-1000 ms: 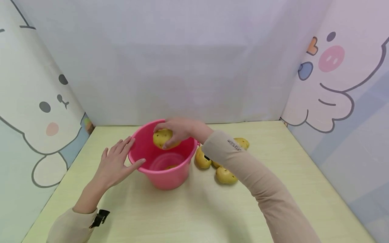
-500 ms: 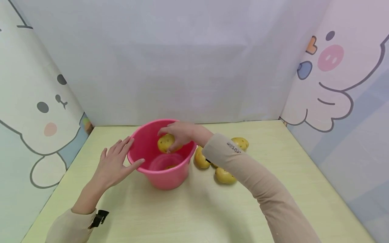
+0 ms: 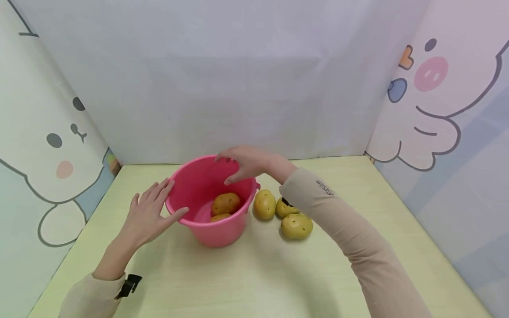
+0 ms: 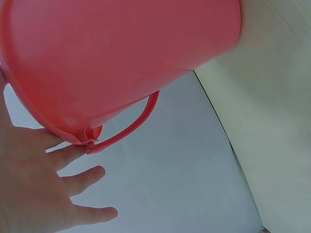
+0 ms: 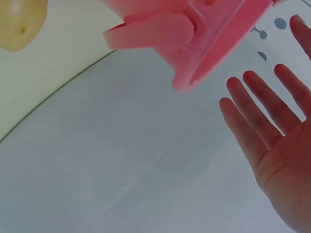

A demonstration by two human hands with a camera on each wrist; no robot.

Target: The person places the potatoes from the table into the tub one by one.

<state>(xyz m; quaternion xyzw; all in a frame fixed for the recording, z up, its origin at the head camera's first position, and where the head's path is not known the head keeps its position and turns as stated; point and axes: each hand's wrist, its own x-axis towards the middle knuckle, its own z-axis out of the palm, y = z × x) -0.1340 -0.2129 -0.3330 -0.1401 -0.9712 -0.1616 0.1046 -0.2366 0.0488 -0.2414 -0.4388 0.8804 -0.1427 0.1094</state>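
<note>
A pink bucket stands on the table, its handle hanging down its far side in the left wrist view. Two potatoes lie inside: a browner-looking potato and another potato, partly covered by the near rim. My left hand touches the bucket's left rim with spread fingers, the thumb over the near edge. Above the bucket's right rim is my right hand, fingers spread and holding nothing. In the right wrist view the same right hand shows its bare palm, apart from the bucket.
To the right of the bucket are an upright-lying potato, a potato partly behind the right sleeve and a nearer potato. A pale wall closes the table's back; printed panels stand at both sides.
My right hand has lowered a potato into the bucket and let go of it, then risen back up and rightward. The left hand stays at the rim.
</note>
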